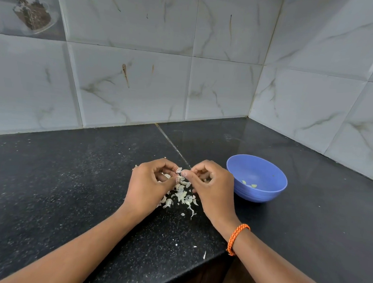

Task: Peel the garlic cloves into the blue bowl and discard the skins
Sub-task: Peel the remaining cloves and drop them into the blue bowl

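Two bare forearms reach in from the bottom edge over the front of a dark speckled counter (45,186), the right one wearing an orange band (237,238) at the wrist. They meet at a small pale clove (179,170), held just above the counter between both sets of fingertips. The clove is tiny and partly hidden by fingers; its long axis seems to run roughly upright with a slight lean to the right, but which end is the tip cannot be told. The left hand (148,183) has its fingers curled and pinches the clove from the left; the right hand (211,187) has curled fingers too, its thumb pressed at the clove's lower right. Directly below the hands lies a loose heap of skins (182,197), scattered on the counter toward the front edge, with a few stray flakes nearer the camera. Just right of the right hand stands the blue bowl (265,195), upright, with a few peeled pieces (248,184) in its bottom. Grey marbled tiles (130,82) back the counter on two sides.
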`<state>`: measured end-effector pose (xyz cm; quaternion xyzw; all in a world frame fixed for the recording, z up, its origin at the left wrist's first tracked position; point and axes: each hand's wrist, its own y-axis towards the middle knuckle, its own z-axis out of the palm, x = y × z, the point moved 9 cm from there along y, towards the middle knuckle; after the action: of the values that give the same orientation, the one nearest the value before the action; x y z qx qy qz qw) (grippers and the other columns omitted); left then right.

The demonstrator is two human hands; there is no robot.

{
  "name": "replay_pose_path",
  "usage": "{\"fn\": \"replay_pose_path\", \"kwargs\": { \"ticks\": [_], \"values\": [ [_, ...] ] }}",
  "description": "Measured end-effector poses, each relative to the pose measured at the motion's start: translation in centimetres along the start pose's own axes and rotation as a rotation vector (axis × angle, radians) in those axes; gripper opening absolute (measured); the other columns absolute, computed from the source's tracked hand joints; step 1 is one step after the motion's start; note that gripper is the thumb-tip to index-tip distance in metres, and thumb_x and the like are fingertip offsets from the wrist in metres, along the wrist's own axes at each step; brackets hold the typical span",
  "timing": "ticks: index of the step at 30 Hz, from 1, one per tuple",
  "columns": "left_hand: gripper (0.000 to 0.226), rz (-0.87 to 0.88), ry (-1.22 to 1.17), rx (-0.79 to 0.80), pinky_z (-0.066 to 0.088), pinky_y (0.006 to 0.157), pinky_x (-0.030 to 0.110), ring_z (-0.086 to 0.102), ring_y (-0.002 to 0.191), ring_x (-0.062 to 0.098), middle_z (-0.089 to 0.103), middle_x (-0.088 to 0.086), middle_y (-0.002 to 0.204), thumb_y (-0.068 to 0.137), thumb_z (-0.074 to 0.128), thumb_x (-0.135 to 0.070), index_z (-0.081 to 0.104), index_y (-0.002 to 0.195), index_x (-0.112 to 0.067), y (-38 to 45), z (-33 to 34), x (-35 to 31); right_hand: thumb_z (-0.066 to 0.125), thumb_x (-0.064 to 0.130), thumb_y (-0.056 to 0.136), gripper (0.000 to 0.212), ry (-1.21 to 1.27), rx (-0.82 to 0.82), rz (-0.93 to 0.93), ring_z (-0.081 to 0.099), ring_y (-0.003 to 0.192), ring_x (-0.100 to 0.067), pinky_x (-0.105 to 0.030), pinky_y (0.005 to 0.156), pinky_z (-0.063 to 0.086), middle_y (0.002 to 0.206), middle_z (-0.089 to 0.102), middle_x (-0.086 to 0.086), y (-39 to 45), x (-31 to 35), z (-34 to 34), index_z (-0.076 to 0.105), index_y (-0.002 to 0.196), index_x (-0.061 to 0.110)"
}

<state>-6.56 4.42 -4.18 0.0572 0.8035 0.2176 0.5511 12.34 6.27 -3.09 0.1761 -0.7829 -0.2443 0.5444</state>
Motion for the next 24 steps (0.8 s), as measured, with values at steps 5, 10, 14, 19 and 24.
{"fn": "replay_pose_path", "kwargs": {
  "ticks": [5, 10, 14, 19, 24],
  "values": [
    [0.022, -0.002, -0.006, 0.006, 0.064, 0.072, 0.033, 0.072, 0.065, 0.006, 0.079, -0.010, 0.086, 0.088, 0.084, -0.005, 0.079, 0.094, -0.026, 0.0, 0.1, -0.1, 0.076, 0.011, 0.097, 0.012, 0.051, 0.029, -0.004, 0.075, 0.090, -0.014, -0.040, 0.075, 0.065, 0.097, 0.076, 0.010, -0.2, 0.0, 0.3, 0.079, 0.104, 0.020],
    [0.017, -0.003, -0.033, 0.015, 0.064, 0.070, 0.038, 0.075, 0.064, 0.013, 0.079, -0.006, 0.083, 0.089, 0.086, -0.008, 0.079, 0.093, -0.023, -0.1, 0.2, -0.1, 0.074, 0.011, 0.098, 0.027, 0.122, 0.123, 0.005, 0.076, 0.095, -0.014, -0.031, 0.081, 0.064, 0.096, 0.080, 0.008, -0.5, 0.5, 1.1, 0.079, 0.121, 0.025],
    [0.012, -0.012, -0.058, 0.005, 0.063, 0.064, 0.039, 0.077, 0.063, 0.019, 0.079, -0.003, 0.081, 0.089, 0.088, -0.013, 0.079, 0.092, -0.021, -0.1, 0.0, 0.0, 0.079, 0.009, 0.095, 0.038, 0.167, 0.156, 0.025, 0.076, 0.094, -0.014, -0.029, 0.082, 0.063, 0.095, 0.079, 0.006, -0.4, 0.6, 1.3, 0.074, 0.129, 0.026],
    [0.022, -0.046, -0.154, -0.018, 0.060, 0.064, 0.035, 0.079, 0.068, 0.025, 0.081, 0.002, 0.086, 0.090, 0.084, -0.003, 0.077, 0.103, -0.020, 0.0, -0.4, 0.1, 0.079, 0.005, 0.095, 0.042, 0.237, 0.169, 0.039, 0.076, 0.097, -0.020, -0.042, 0.087, 0.065, 0.097, 0.078, 0.001, -0.4, 0.4, 1.5, 0.069, 0.131, 0.025],
    [0.032, -0.024, -0.219, 0.007, 0.063, 0.071, 0.030, 0.079, 0.074, 0.024, 0.081, 0.006, 0.086, 0.092, 0.081, 0.002, 0.070, 0.112, -0.020, 0.1, -0.1, -0.5, 0.074, 0.006, 0.098, 0.033, 0.248, 0.119, 0.057, 0.079, 0.089, -0.019, -0.040, 0.085, 0.066, 0.095, 0.081, -0.002, -0.3, 0.0, 1.1, 0.068, 0.127, 0.022]
  ]
}}
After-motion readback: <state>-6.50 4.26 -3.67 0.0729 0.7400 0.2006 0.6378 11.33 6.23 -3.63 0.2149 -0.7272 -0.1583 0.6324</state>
